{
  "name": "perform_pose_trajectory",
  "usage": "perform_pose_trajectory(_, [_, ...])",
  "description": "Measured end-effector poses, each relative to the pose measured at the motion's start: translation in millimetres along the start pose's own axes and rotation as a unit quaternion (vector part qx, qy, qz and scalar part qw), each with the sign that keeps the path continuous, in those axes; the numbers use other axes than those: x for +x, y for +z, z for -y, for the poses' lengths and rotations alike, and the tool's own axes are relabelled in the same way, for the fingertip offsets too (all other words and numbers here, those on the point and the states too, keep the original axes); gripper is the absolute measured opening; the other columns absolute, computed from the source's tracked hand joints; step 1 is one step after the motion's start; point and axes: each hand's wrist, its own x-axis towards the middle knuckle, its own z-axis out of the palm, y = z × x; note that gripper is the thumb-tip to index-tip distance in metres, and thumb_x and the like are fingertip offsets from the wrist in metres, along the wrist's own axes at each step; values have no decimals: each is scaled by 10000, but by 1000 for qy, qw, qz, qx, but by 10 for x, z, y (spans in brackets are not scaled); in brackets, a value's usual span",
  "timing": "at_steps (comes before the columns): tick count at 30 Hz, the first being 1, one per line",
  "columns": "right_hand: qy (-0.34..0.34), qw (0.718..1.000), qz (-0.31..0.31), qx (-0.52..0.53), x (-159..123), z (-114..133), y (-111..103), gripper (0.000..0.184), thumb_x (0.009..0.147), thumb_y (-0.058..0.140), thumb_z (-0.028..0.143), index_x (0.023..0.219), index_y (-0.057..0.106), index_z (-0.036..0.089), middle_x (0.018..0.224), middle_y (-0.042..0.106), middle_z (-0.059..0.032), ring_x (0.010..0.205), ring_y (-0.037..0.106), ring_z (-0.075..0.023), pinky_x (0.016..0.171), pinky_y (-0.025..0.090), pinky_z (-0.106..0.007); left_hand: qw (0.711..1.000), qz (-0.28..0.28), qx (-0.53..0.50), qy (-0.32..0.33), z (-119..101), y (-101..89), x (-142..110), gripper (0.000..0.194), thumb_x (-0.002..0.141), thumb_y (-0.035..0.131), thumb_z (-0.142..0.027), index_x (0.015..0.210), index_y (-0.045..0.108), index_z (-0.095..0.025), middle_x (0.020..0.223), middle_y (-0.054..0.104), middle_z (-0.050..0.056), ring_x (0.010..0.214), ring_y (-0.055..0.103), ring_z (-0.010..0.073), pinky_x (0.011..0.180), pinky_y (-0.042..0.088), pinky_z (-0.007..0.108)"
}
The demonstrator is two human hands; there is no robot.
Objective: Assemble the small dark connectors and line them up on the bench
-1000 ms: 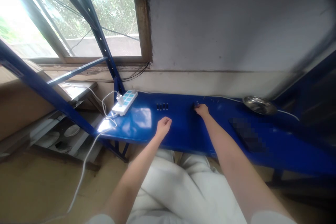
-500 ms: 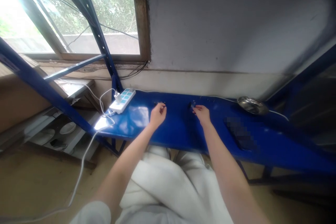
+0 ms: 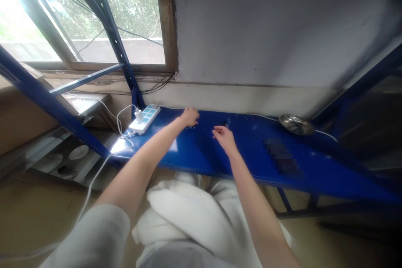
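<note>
My left hand [image 3: 189, 116] reaches over the far side of the blue table [image 3: 201, 155], palm down, with its thumb apart from the bent fingers. Just below it lie several tiny pale pieces [image 3: 190, 127] in a short row. My right hand [image 3: 224, 137] hovers nearer the middle, its thumb and fingertips pinched together; whatever is between them is too small to make out. Behind that hand, a small dark piece [image 3: 224, 123] and a small clear piece [image 3: 228, 122] rest on the tabletop.
A white power strip [image 3: 145, 119] with a plugged-in charger stands at the left end, its cable hanging off the edge. To the right are a shiny metal dish [image 3: 296, 124] and a dark, blurred-out flat object [image 3: 281, 155]. Blue rack posts [image 3: 109, 29] rise at the left.
My left hand has moved away from me toward the table's back edge, and its fingers have spread. My right hand has shifted left, away from the small dark and clear pieces.
</note>
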Motion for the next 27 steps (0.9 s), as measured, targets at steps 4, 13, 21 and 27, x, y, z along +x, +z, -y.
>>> perform_pose_trajectory(4, [-5, 1000, 8, -8, -20, 31, 20, 255, 733, 600, 307, 942, 610, 160, 895, 649, -57, 636, 627, -125, 676, 532, -318, 1000, 9, 5, -24, 25, 120, 37, 249, 750, 588, -254, 978, 630, -165, 1153, 548, 109, 1108, 412, 260, 901, 323, 396])
perform_pose_trajectory(13, [-2, 1000, 16, -10, -29, 66, 36, 244, 735, 607, 306, 930, 620, 160, 860, 652, -48, 638, 624, -126, 691, 533, -331, 999, -2, -15, -49, 81, 289, 115, 216, 743, 559, -199, 939, 643, -163, 1111, 560, 114, 1097, 417, 275, 921, 301, 439])
perform_pose_trajectory(21, [0, 1000, 11, -10, -21, 82, 20, 234, 733, 606, 295, 922, 614, 157, 873, 652, -46, 630, 615, -111, 684, 530, -302, 997, -36, -52, -36, 47, 380, 108, 113, 664, 538, -56, 680, 622, -130, 956, 594, 130, 999, 478, 286, 891, 311, 468])
perform_pose_trajectory(27, [4, 1000, 16, -17, -20, 28, -8, 245, 746, 591, 300, 944, 611, 156, 873, 650, -50, 650, 617, -120, 697, 524, -308, 989, -88, -113, -43, 91, 366, 93, 148, 745, 510, -117, 814, 633, -161, 973, 616, 104, 1004, 498, 258, 905, 302, 440])
